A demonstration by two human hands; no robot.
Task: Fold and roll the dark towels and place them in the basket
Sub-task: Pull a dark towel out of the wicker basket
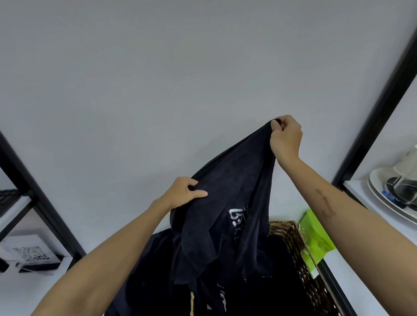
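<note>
Dark towel (230,204) lifted above the wicker basket (300,256), not yet folded.

A corner is pinched high by the right hand (286,137); a lower edge is gripped by the left hand (184,191), fingers curled into the cloth. More dark towels (255,298) are heaped in the basket below. Spreading it flat is likely called for next.

Soft, even indoor light fills the view, with no hard shadows and the pale wall (176,76) shading gently darker toward the top corners. Wide-angle distortion tilts the black shelf posts (378,109) inward at both edges. The dark towel (228,204) loses fold detail in its blackest parts, and the picture is slightly soft overall.
</note>
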